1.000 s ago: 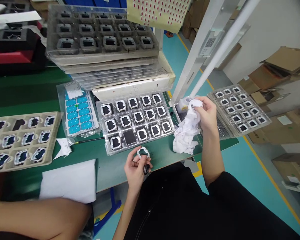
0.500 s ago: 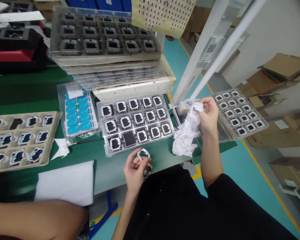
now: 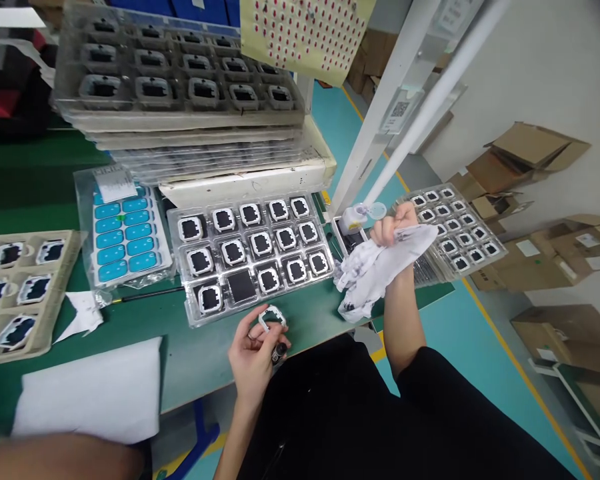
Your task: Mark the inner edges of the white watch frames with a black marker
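Pinched in the fingers of my left hand (image 3: 253, 350) is a white square frame (image 3: 272, 317) with rounded corners. A dark marker-like cylinder (image 3: 279, 353) also sits in that hand, below the frame. My right hand (image 3: 393, 227) grips a crumpled white cloth (image 3: 367, 273) that hangs down onto the table's right end. Just beyond my left hand lies a clear plastic tray (image 3: 253, 267) of similar frames with dark centres; one pocket in its front row has no frame. A small white dispenser bottle (image 3: 354, 219) stands behind the cloth.
Stacked trays (image 3: 180, 120) rise at the back, and another tray stack (image 3: 447, 230) stands at right. Blue stickers (image 3: 125, 233) in a plastic bag, a beige tray (image 3: 25, 293) and folded white sheet (image 3: 93, 390) lie left. A white post (image 3: 380, 127) stands right. Another person's arm (image 3: 65, 457) shows lower left.
My right hand has turned over and closed round the cloth, lifting part of it out to the right. My left hand still holds the frame. The whole view has shifted a little.
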{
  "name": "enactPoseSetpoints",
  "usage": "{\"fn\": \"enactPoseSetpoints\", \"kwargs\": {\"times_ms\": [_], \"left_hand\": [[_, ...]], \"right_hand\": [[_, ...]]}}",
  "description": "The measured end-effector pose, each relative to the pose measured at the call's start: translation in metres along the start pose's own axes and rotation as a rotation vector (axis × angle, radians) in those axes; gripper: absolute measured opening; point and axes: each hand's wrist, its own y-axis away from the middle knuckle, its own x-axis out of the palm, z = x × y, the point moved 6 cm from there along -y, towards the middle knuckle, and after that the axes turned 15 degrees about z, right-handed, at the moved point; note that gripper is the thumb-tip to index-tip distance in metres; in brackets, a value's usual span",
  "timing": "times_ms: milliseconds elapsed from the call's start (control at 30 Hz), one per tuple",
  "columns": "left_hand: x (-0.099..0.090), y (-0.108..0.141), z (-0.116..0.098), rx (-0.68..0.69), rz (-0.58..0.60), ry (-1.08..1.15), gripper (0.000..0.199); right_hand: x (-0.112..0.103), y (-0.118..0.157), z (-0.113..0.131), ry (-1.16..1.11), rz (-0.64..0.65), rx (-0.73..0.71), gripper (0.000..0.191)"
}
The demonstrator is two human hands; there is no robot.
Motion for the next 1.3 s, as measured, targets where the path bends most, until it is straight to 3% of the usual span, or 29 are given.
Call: {"fn": "enactPoseSetpoints", "kwargs": {"times_ms": [133,267,367,467,633,733,933,1167,1300], "left_hand": [[0.001,0.000,0.000,-0.002,-0.001,0.009,0.061],[0.003,0.000,-0.002,0.009,0.004,0.034,0.061],[0.005,-0.001,-0.004,0.018,0.012,0.045,0.061],[0.005,-0.001,-0.005,0.026,0.016,0.051,0.061],[0.004,0.000,-0.003,0.027,0.013,0.032,0.059],[0.005,0.000,-0.003,0.030,0.024,0.025,0.058],[0.006,0.000,-0.006,0.027,0.021,0.046,0.058],[0.005,-0.001,-0.002,0.021,0.011,0.060,0.060],[0.005,-0.003,0.000,0.022,0.023,0.055,0.063]], "right_hand": [[-0.022,0.002,-0.016,0.208,-0.212,0.101,0.064],[-0.039,0.007,-0.016,0.763,-0.498,0.201,0.046],[-0.048,-0.004,-0.018,1.048,-0.509,0.272,0.069],[-0.063,-0.018,-0.029,1.053,-0.465,0.315,0.079],[-0.089,-0.020,-0.061,0.822,-0.430,0.449,0.063],[-0.094,-0.016,-0.078,0.643,-0.401,0.463,0.056],[-0.097,-0.013,-0.097,0.539,-0.433,0.458,0.059],[-0.095,-0.017,-0.097,0.560,-0.467,0.416,0.065],[-0.096,-0.007,-0.071,0.643,-0.536,0.360,0.080]]}}
